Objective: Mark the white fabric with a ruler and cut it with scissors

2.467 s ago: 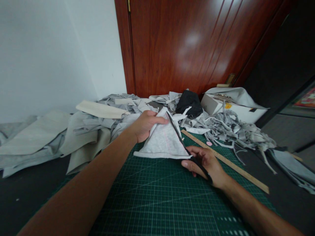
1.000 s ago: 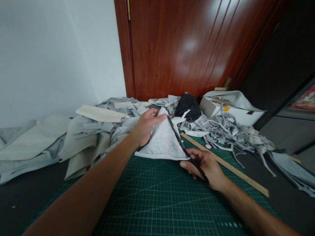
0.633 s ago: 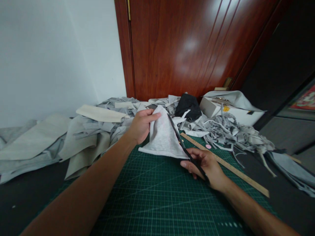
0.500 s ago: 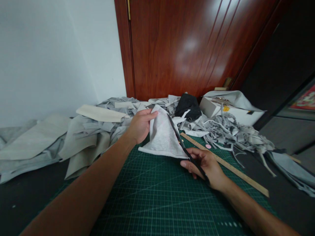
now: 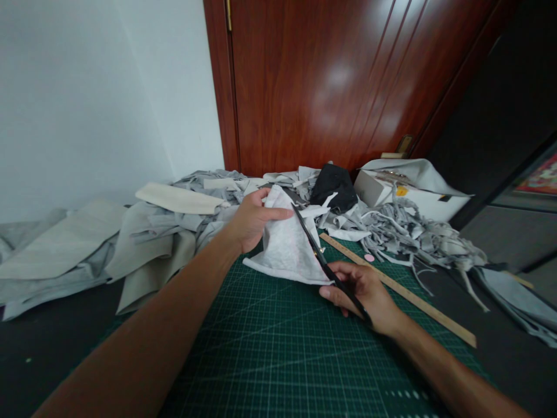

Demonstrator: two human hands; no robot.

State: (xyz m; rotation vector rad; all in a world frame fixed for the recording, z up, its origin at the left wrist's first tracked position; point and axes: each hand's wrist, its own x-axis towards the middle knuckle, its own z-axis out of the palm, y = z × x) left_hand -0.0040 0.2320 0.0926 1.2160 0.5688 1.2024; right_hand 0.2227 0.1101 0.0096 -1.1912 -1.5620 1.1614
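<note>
Pinched between the thumb and fingers of my left hand [image 5: 255, 220] is the upper left corner of a light grey piece of fabric [image 5: 287, 249], held up above the green cutting mat [image 5: 243, 342]. My right hand [image 5: 359, 293] grips a pair of black scissors [image 5: 322, 261] by the handles. Their blades point up and to the left along the right side of the fabric, with the tip close to my left thumb. A narrow strip of the cloth sticks out to the right past the blades. Part of the handles is hidden by my fingers.
A wooden ruler [image 5: 400, 290] lies slantwise on the mat's right side, near a pink disc [image 5: 369, 258]. Cloth pieces [image 5: 174, 200] are heaped at left and back. A black bundle [image 5: 334, 187], tangled grey strips [image 5: 404, 229] and a white box [image 5: 418, 200] stand before the door [image 5: 313, 87].
My left thumb has slid right across the fabric, nearer the scissors' tip. The scissors' tip has shifted slightly left and down; my right hand has hardly moved.
</note>
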